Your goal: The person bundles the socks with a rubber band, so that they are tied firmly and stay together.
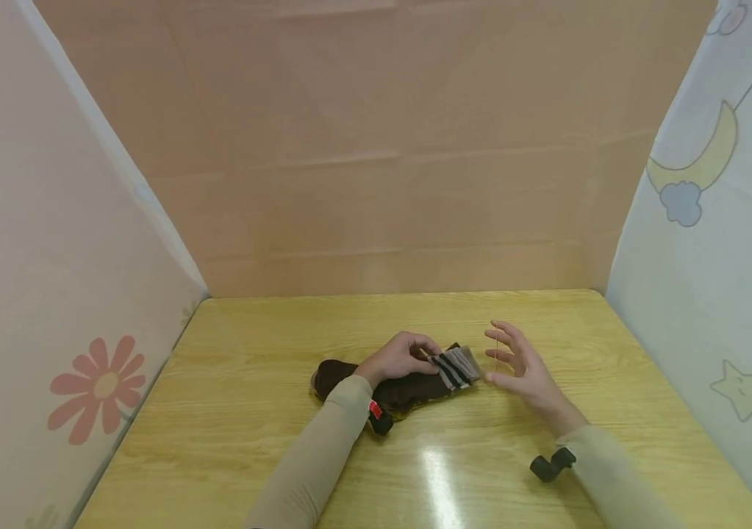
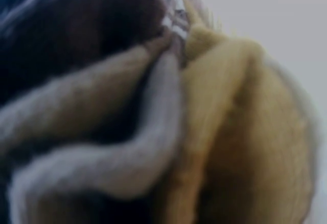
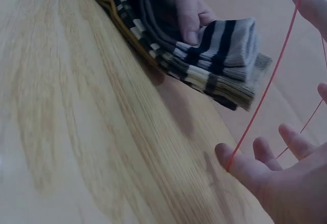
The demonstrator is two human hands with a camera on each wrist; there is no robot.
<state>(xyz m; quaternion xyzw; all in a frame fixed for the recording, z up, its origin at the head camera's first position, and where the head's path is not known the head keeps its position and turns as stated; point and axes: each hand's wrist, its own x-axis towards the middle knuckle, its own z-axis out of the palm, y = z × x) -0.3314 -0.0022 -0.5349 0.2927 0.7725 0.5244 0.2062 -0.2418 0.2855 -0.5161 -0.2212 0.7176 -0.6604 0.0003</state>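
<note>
A bundle of stacked socks (image 1: 415, 391), dark brown with grey and black striped cuffs, is in my left hand (image 1: 397, 360). The thumb and fingers pinch it near the cuffs, which in the right wrist view stand raised off the table. Blurred folds of brown, grey and mustard sock fabric (image 2: 230, 127) fill the left wrist view; the hand is hidden there. Just right of the cuffs, my right hand (image 1: 524, 371) has its fingers and thumb spread apart. A thin red rubber band (image 3: 272, 76) is stretched around those digits, apart from the socks.
The pale wooden table (image 1: 217, 441) lies under both hands. An orange-brown backdrop (image 1: 389, 147) rises behind it, with a flower-printed sheet (image 1: 38, 242) at left and a moon-and-star sheet (image 1: 706, 294) at right. Black wrist cameras (image 1: 550, 465) sit on the sleeves.
</note>
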